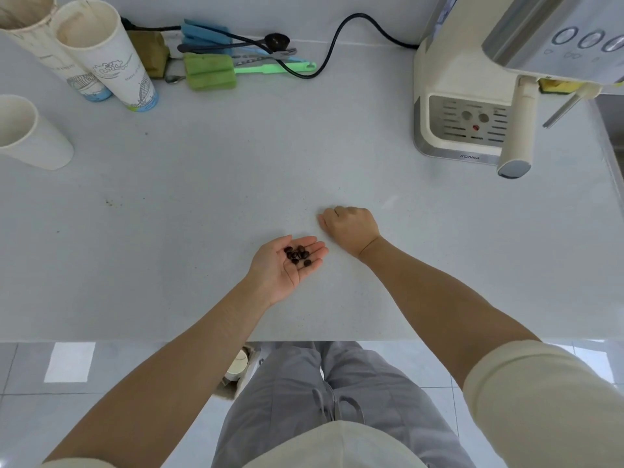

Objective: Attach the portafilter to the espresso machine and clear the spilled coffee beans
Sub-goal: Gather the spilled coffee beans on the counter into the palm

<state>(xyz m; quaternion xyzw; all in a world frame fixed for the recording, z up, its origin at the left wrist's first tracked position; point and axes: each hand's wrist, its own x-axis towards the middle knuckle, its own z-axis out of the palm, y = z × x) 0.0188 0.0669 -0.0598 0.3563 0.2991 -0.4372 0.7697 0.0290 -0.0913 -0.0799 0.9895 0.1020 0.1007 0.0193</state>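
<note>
**brewfan:** Head cam, looking down on a big pale counter [209,197] that fills most of the shot. Biggest thing on it is the cream espresso machine [472,96] at the far right, black cord [341,38] running off behind it. The portafilter [518,130] is already up in the machine, its cream handle sticking out toward the camera over the drip tray.

**tamped_out:** And the beans?

**brewfan:** All in the left hand [287,265]. It's palm up, fingers spread flat, just over the counter near the front edge, with a little cluster of dark beans [297,254] sitting at the base of the fingers. So not gripping, just cradling them. I can't spot any loose ones on the counter.

**tamped_out:** Right hand?

**brewfan:** The right hand [351,228] is just beside the left, a bit further back, curled into a loose fist with knuckles up and fingertips down on the counter. Can't tell if it's got anything inside.

**tamped_out:** Other clutter?

**brewfan:** Two tall paper cups [101,55] far left leaning together, a plain white cup [30,133] nearer on the left edge. Along the back there's a green brush [216,72], a blue one [202,32] and a black scoop [275,42], all well apart from the hands.
</note>
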